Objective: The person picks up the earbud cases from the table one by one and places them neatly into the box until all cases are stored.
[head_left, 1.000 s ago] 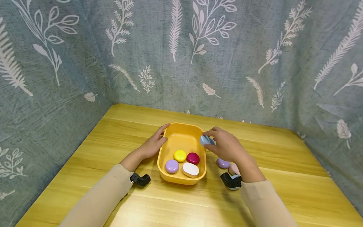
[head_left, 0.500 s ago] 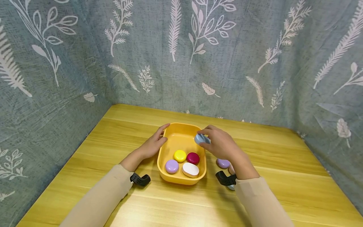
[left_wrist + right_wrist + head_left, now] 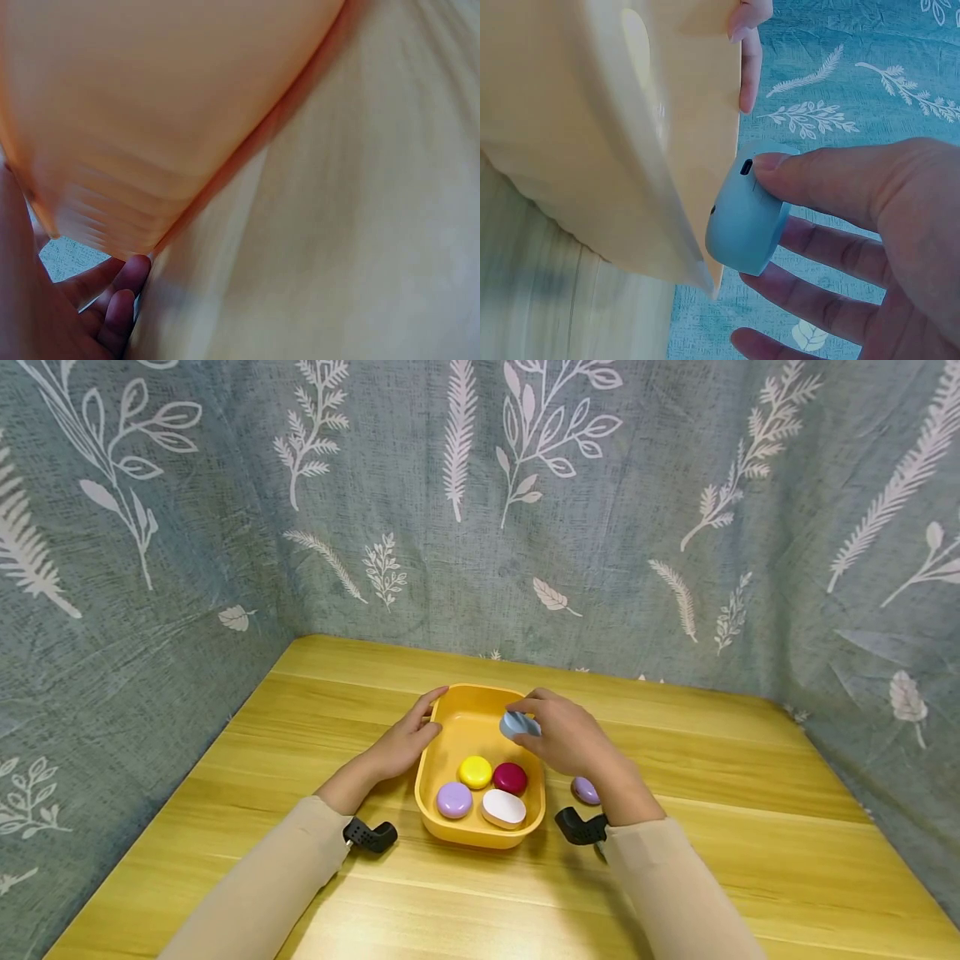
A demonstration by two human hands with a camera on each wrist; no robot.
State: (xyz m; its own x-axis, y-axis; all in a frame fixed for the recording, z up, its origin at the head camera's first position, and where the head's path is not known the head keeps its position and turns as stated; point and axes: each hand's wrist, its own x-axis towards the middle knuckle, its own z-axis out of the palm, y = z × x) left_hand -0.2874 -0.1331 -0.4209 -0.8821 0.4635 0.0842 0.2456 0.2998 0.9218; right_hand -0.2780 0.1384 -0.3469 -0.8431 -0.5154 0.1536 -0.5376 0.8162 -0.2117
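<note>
A yellow rectangular tray sits mid-table. My left hand grips its left side, thumb at the rim and fingers along the outer wall. Between thumb and fingers of my right hand is a small light blue earbud case, with a charging port in its side. In the head view the case is over the tray's back right part, just inside the rim. Towards the tray's front lie a round yellow case, a round dark red one, a round lilac one and a white oval one.
Right of the tray, another lilac case lies on the wooden table, partly under my right forearm. That forearm hides most of what lies there. Patterned grey-blue curtains stand along the table's back and sides.
My right hand has moved left with the light blue case, from beside the tray's right rim to over its inside. My left hand and the tray have stayed put.
</note>
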